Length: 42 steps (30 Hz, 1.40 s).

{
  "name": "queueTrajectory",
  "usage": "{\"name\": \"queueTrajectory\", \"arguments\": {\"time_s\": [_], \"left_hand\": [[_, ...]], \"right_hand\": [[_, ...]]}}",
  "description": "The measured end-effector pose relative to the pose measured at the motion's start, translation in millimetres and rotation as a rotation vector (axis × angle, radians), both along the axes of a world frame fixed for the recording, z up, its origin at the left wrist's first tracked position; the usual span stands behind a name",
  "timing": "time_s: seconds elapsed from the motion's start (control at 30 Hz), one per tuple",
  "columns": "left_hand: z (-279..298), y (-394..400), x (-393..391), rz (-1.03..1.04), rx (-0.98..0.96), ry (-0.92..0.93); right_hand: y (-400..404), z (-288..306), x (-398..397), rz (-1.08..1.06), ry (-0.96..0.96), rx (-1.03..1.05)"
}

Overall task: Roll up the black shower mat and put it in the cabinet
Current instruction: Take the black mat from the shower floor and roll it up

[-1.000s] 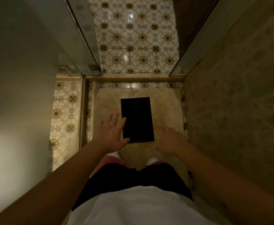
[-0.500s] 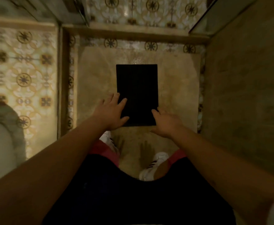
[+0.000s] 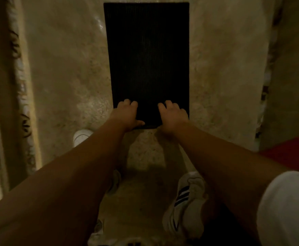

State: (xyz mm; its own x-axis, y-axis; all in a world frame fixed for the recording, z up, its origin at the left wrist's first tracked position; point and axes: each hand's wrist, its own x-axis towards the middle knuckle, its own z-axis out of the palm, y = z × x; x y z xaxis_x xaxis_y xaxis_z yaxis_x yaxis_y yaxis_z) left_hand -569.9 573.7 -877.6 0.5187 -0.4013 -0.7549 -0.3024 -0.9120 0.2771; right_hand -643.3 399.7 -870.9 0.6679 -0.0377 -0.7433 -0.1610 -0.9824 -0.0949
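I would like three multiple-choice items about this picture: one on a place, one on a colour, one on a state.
1. Where do both hands rest?
A. on the mat's near edge
B. on the mat's far edge
C. on the wall

2. What colour is the mat?
A. white
B. black
C. red

3. How is the mat now?
A. fully rolled up
B. lying flat, not yet rolled
C. lifted off the floor

Key:
1 A: the left hand and the right hand curl over the near edge of the mat.
2 B: its ribbed surface is black.
3 B: it lies spread on the floor.
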Motion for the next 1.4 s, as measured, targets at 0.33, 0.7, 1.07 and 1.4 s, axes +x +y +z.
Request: {"name": "queueTrajectory", "arguments": {"time_s": [0.33, 0.7, 1.07, 1.4], "left_hand": [[-33.0, 24.9, -12.1, -0.178, -0.011, -0.151], [-15.0, 15.1, -9.4, -0.181, -0.231, -0.238], [-8.6, -1.3, -39.9, -0.289, 0.022, -0.385], [-12.9, 2.6, -35.8, -0.258, -0.005, -0.308]], "right_hand": [[-22.6, -32.2, 1.3, 0.219, -0.084, 0.069], [-38.4, -34.2, 36.8, 0.071, -0.023, 0.212], [-18.1, -21.7, 19.1, 0.023, -0.137, 0.111], [-8.1, -21.8, -6.0, 0.06, -0.14, 0.081]]}}
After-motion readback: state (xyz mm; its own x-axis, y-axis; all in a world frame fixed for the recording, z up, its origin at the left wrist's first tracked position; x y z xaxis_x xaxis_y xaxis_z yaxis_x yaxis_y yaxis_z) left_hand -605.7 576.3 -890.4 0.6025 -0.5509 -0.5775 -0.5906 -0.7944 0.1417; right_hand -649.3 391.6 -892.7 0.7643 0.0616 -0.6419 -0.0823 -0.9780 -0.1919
